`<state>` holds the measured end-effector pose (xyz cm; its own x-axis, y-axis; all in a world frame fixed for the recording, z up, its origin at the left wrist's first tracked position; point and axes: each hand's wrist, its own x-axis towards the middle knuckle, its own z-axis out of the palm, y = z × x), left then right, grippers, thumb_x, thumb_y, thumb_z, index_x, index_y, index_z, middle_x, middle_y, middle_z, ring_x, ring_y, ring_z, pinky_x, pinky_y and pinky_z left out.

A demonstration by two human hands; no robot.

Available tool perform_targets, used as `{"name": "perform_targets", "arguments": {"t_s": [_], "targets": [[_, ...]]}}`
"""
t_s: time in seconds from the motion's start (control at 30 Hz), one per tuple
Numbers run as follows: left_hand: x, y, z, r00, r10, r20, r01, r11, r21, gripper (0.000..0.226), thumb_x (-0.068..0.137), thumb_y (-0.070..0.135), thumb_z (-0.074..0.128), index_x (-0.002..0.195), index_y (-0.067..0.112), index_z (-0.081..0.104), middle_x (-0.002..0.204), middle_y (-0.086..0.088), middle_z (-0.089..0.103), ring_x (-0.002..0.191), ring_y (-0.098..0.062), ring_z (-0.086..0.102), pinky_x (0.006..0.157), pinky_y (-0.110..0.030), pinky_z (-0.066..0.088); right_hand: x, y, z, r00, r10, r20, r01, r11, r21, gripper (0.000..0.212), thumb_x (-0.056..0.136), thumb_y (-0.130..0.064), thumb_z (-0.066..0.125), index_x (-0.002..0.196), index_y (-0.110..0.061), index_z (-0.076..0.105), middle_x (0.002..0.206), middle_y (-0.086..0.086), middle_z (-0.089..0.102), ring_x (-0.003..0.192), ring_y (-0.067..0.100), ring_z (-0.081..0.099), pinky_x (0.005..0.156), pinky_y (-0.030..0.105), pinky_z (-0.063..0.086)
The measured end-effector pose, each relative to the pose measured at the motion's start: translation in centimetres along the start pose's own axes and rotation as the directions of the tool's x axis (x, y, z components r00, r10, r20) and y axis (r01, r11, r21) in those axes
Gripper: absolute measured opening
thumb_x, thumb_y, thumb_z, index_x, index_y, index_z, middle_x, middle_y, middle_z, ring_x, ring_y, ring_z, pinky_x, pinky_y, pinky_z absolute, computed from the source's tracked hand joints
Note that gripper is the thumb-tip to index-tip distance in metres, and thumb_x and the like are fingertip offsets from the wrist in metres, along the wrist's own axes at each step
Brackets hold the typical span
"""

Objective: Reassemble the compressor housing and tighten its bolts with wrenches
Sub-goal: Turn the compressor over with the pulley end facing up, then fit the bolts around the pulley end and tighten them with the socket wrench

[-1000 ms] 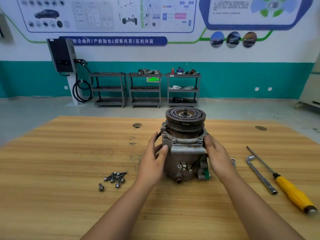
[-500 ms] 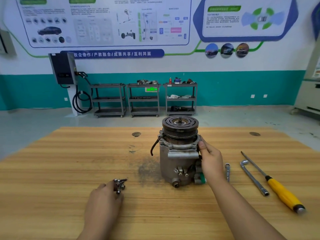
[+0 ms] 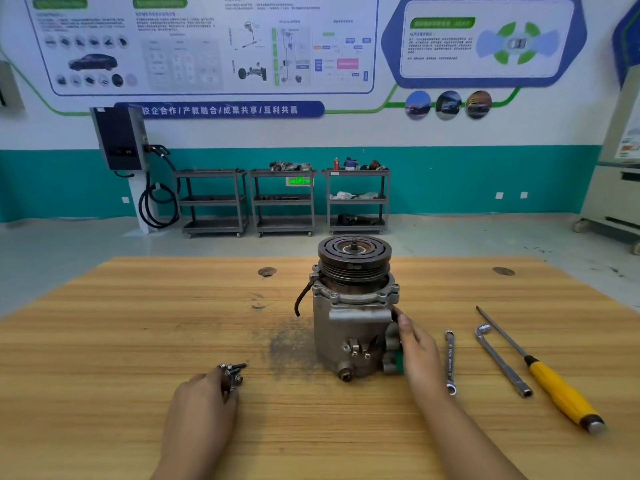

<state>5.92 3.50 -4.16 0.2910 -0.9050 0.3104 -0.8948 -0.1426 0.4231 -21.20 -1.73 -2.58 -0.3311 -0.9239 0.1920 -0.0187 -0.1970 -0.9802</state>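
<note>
The grey metal compressor (image 3: 349, 327) stands upright mid-table with its dark pulley (image 3: 354, 258) on top. My right hand (image 3: 417, 355) rests against its right side, fingers touching the housing below the flange. My left hand (image 3: 204, 400) lies over a small pile of bolts (image 3: 233, 372) at the front left, with its fingertips on them; whether it grips one is hidden. A small ring wrench (image 3: 450, 362) lies just right of my right hand.
An L-shaped socket wrench (image 3: 502, 362) and a yellow-handled screwdriver (image 3: 554, 389) lie on the wooden table (image 3: 121, 341) to the right. A dark smudge (image 3: 291, 348) marks the wood left of the compressor. Grey carts (image 3: 282, 200) stand by the far wall.
My left hand left the compressor and came down to the bolts at the front left. My right hand slid lower along the compressor's right side.
</note>
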Motion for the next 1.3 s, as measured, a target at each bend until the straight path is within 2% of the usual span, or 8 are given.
{"name": "perform_targets", "arguments": {"t_s": [0.17, 0.3, 0.47, 0.57, 0.7, 0.87, 1.03, 1.3], "targets": [[0.0, 1.2, -0.9, 0.996, -0.052, -0.076, 0.037, 0.983, -0.181, 0.015, 0.080, 0.018, 0.067, 0.076, 0.017, 0.052, 0.071, -0.001, 0.066, 0.071, -0.029, 0.061, 0.058, -0.032, 0.038, 0.5, 0.8, -0.3, 0.999, -0.019, -0.031, 0.018, 0.998, -0.055, 0.030, 0.099, -0.031, 0.039, 0.121, -0.022, 0.058, 0.081, -0.034, 0.048, 0.069, -0.018, 0.042, 0.055, 0.000, 0.037], [0.6, 3.4, -1.3, 0.982, -0.125, -0.140, 0.036, 0.859, -0.511, 0.025, 0.079, 0.011, 0.067, 0.073, 0.020, 0.045, 0.066, 0.003, 0.064, 0.064, -0.020, 0.061, 0.056, -0.031, 0.042, 0.6, 1.0, -0.3, 1.000, -0.021, -0.013, 0.020, 0.998, -0.066, 0.018, 0.098, -0.034, 0.040, 0.100, -0.043, 0.055, 0.080, -0.034, 0.052, 0.076, -0.014, 0.045, 0.061, 0.005, 0.033], [3.2, 7.1, -0.8, 0.982, -0.188, -0.012, 0.066, 0.404, -0.912, 0.028, 0.093, 0.007, 0.047, 0.088, 0.033, 0.057, 0.065, 0.003, 0.062, 0.052, -0.003, 0.055, 0.049, -0.024, 0.043, 1.4, -0.4, -0.1, 0.994, -0.106, 0.014, 0.106, 0.994, 0.016, 0.034, 0.095, -0.035, 0.045, 0.128, -0.032, 0.051, 0.114, -0.019, 0.056, 0.115, 0.008, 0.049, 0.096, 0.028, 0.042], [4.8, 9.9, -0.1, 0.976, -0.210, -0.057, -0.015, 0.196, -0.981, 0.038, 0.097, 0.005, 0.039, 0.092, 0.029, 0.069, 0.079, 0.002, 0.061, 0.076, -0.009, 0.059, 0.070, -0.024, 0.050, 2.6, -1.9, 0.4, 0.983, -0.163, 0.086, 0.160, 0.986, 0.037, 0.050, 0.085, -0.053, 0.044, 0.131, -0.034, 0.048, 0.121, -0.022, 0.053, 0.122, 0.008, 0.046, 0.101, 0.029, 0.041], [6.2, 12.6, 1.4, 0.994, -0.102, -0.047, -0.028, 0.182, -0.983, 0.024, 0.099, 0.031, 0.039, 0.113, 0.032, 0.059, 0.118, 0.007, 0.060, 0.114, -0.008, 0.055, 0.096, -0.029, 0.044, 3.8, -2.2, 0.8, 0.962, -0.199, 0.185, 0.200, 0.980, 0.015, 0.059, 0.080, -0.062, 0.037, 0.132, -0.036, 0.047, 0.134, -0.013, 0.052, 0.129, 0.008, 0.042, 0.100, 0.024, 0.037], [7.3, 13.0, 2.4, 0.984, 0.145, 0.104, 0.058, 0.292, -0.955, 0.079, 0.069, 0.073, 0.042, 0.136, 0.030, 0.044, 0.140, 0.004, 0.049, 0.130, -0.017, 0.043, 0.110, -0.040, 0.032, 4.4, -1.9, 1.1, 0.942, -0.237, 0.239, 0.219, 0.971, 0.098, 0.060, 0.090, -0.057, 0.039, 0.140, -0.024, 0.042, 0.139, -0.004, 0.051, 0.132, 0.011, 0.041, 0.113, 0.044, 0.030], [8.6, 10.9, 2.7, 0.881, 0.413, 0.232, 0.248, 0.014, -0.969, 0.115, 0.033, 0.044, 0.093, 0.135, 0.018, 0.046, 0.136, -0.007, 0.053, 0.129, -0.020, 0.047, 0.112, -0.037, 0.030, 4.0, -1.0, 1.4, 0.936, -0.245, 0.254, 0.202, 0.962, 0.184, 0.074, 0.078, -0.068, 0.049, 0.131, -0.017, 0.052, 0.128, 0.000, 0.061, 0.124, 0.016, 0.052, 0.109, 0.046, 0.035], [8.9, 10.7, 3.6, 0.850, 0.483, 0.211, 0.270, -0.055, -0.961, 0.119, 0.034, 0.029, 0.096, 0.139, 0.015, 0.041, 0.137, -0.008, 0.053, 0.127, -0.020, 0.049, 0.109, -0.034, 0.036, 3.9, -0.8, 1.8, 0.928, -0.326, 0.179, 0.304, 0.943, 0.138, 0.081, 0.076, -0.073, 0.041, 0.140, -0.024, 0.039, 0.140, -0.007, 0.049, 0.131, 0.005, 0.041, 0.113, 0.037, 0.031]]}}
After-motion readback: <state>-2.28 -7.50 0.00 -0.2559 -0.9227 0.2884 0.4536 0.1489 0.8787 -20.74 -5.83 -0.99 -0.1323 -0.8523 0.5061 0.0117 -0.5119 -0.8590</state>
